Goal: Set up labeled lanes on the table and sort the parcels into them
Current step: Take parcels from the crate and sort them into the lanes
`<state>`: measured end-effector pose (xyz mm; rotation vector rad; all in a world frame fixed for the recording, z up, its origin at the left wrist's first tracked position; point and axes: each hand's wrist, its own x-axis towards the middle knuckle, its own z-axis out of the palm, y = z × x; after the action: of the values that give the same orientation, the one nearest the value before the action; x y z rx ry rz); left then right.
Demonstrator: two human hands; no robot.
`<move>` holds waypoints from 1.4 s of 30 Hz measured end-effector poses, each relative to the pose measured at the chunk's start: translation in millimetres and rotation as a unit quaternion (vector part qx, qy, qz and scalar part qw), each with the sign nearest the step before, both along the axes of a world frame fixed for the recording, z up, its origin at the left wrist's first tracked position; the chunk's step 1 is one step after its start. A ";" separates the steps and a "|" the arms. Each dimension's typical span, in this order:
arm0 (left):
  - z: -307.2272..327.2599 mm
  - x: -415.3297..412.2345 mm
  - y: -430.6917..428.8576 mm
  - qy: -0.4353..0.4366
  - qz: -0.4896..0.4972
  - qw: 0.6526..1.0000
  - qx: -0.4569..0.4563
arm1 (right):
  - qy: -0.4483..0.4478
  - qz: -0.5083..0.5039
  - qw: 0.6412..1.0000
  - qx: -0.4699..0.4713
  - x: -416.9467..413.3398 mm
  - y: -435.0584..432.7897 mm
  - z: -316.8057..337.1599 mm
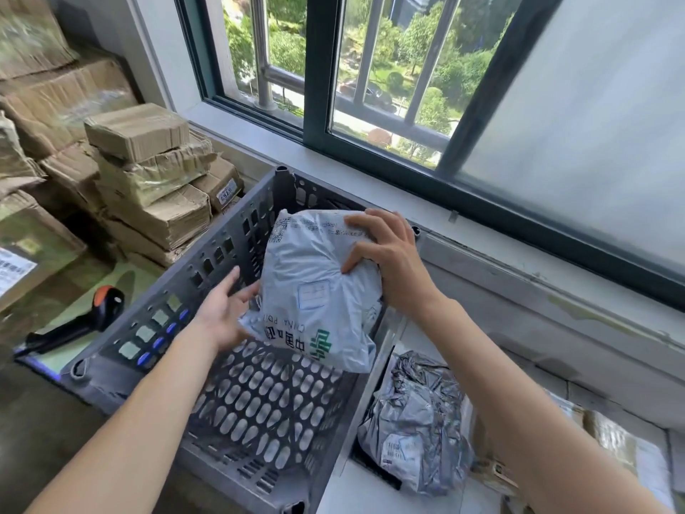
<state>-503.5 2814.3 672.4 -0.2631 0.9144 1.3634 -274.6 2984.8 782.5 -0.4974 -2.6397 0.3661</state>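
We hold one white China Post mailer bag over the grey perforated crate, above its far right part. The bag's long axis runs from the near edge of the crate toward the window, tilted a little to the right at its near end. Its printed face is up, and the green logo and lettering read upside down to us, so the top of the print points toward us and the small-text strip lies at the far end.

Our right hand comes in from the right of the crate, forearm raised, palm down, fingers spread over the far right corner of the bag and thumb pressed into its face, closed on the bag. Our left hand reaches from the near left of the crate, palm turned up and inward, fingers partly curled under the bag's left edge and supporting it.

Right of the crate, one crumpled grey plastic parcel lies lower down, its white label facing up. Left of the crate, one black barcode scanner with an orange cap rests on the desk, well apart from the bag. Beyond the scanner, cardboard boxes stand stacked; we cannot count them surely.
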 end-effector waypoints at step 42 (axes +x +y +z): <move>171.6 -13.6 49.5 0.822 -0.284 0.486 0.088 | -0.224 -0.028 0.965 -0.132 -70.1 -20.2 50.2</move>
<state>-517.1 2863.8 844.0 1.7449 2.0719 0.6658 -344.8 2964.7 832.7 -0.8220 -3.0162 0.6595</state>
